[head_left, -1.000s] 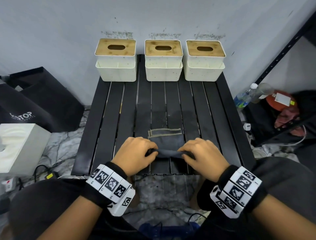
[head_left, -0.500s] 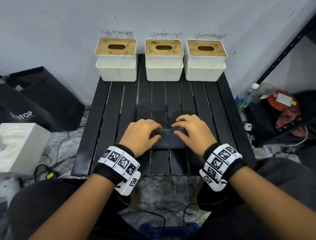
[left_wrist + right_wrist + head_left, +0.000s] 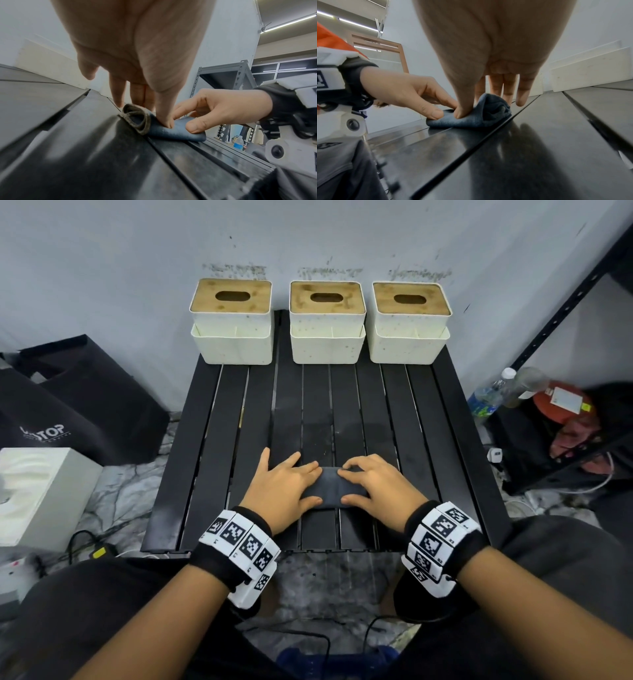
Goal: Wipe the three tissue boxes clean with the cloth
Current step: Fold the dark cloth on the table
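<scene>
Black slatted table: both hands, left hand and right hand, pinch the folded cloth flat; loosening could unroll it before reaching the tissue boxes.

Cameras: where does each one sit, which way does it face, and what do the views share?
Head: on the head, looking forward and down at the slatted table, three tissue boxes by the wall; both forearms, wrist bands show.
Left wrist: under the left hand, looking along the fingers toward the shelving; right hand also shows.
Right wrist: under the right hand, facing the boxes; left hand shows.
Shared: both hands on the folded cloth.
</scene>
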